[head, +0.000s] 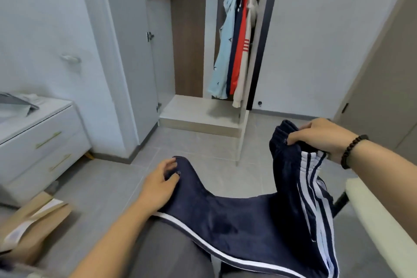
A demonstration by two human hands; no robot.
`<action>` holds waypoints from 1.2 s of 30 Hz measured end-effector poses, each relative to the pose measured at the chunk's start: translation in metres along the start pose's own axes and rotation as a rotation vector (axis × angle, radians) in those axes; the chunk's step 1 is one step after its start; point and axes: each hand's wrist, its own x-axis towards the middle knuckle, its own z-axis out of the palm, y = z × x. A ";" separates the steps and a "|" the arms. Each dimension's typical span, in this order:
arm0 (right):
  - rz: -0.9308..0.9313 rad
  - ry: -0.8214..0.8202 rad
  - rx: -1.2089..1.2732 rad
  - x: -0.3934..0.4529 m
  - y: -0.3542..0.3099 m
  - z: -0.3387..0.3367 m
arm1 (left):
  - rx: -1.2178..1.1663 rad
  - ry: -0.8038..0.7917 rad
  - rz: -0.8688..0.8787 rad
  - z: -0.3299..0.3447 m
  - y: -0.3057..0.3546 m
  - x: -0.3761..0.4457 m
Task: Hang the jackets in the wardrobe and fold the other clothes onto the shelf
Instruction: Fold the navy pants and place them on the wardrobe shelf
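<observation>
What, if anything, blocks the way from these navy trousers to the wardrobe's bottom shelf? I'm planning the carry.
Nothing visible: bare grey floor tiles lie between the navy white-striped trousers and the pale wooden shelf, whose door stands open.

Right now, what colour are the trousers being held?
Navy trousers with white side stripes, head view.
</observation>
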 end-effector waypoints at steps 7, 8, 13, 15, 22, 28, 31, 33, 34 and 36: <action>-0.050 -0.136 0.181 0.007 -0.059 0.099 | -0.190 0.117 -0.461 -0.035 -0.089 -0.002; -0.053 -0.161 0.204 0.009 -0.064 0.114 | -0.209 0.129 -0.538 -0.033 -0.103 -0.004; -0.044 -0.278 0.303 0.019 -0.082 0.183 | -0.387 0.017 -0.891 -0.028 -0.156 -0.007; -0.038 -0.312 0.336 0.024 -0.083 0.206 | -0.443 -0.037 -0.978 -0.027 -0.170 -0.006; 0.006 -0.361 0.355 0.040 -0.081 0.241 | -0.821 -0.010 -1.232 -0.017 -0.197 0.007; 0.063 -0.406 0.384 0.049 -0.076 0.248 | -1.254 0.107 -1.214 -0.016 -0.206 0.022; 0.086 -0.412 0.411 0.052 -0.072 0.249 | -1.293 0.173 -1.167 -0.018 -0.208 0.026; 0.101 -0.424 0.438 0.053 -0.069 0.249 | -1.274 0.175 -1.137 -0.023 -0.206 0.027; 0.113 -0.430 0.453 0.053 -0.067 0.247 | -1.274 0.190 -1.126 -0.026 -0.205 0.028; 0.148 -0.445 0.500 0.052 -0.063 0.243 | -1.279 0.238 -1.070 -0.037 -0.203 0.032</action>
